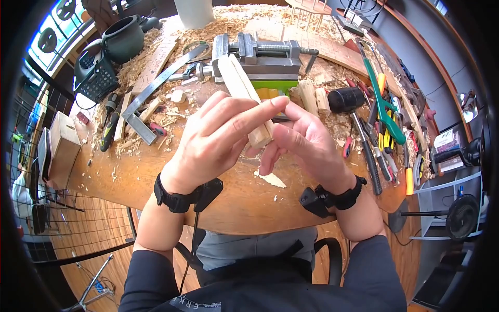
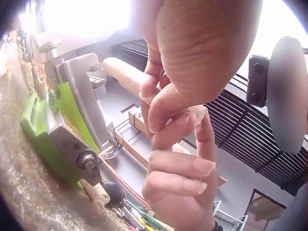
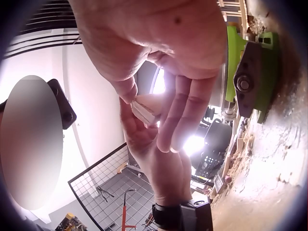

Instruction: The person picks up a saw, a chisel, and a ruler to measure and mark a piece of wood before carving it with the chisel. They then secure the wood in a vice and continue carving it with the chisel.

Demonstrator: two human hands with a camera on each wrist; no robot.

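A pale, squared wooden stick [image 1: 235, 78], marked by a lengthwise line, is held slantwise above the bench. My left hand [image 1: 210, 138] grips it near its lower end, fingers passing over the top. My right hand [image 1: 312, 143] pinches around that same end, thumb against the edge of the end face. In the left wrist view the stick [image 2: 122, 72] runs out past the left fingers, its far tip rounded. The right wrist view shows the stick's blunt end face [image 3: 143, 113] between both hands.
Behind the stick stands a metal vise [image 1: 270, 57] over a green base. A black mallet [image 1: 345, 100], a green-handled tool [image 1: 387, 112] and several hand tools lie to the right. A steel square [image 1: 140, 130] and telephone [image 1: 95, 73] are left. Shavings cover much of the workbench [image 1: 218, 213].
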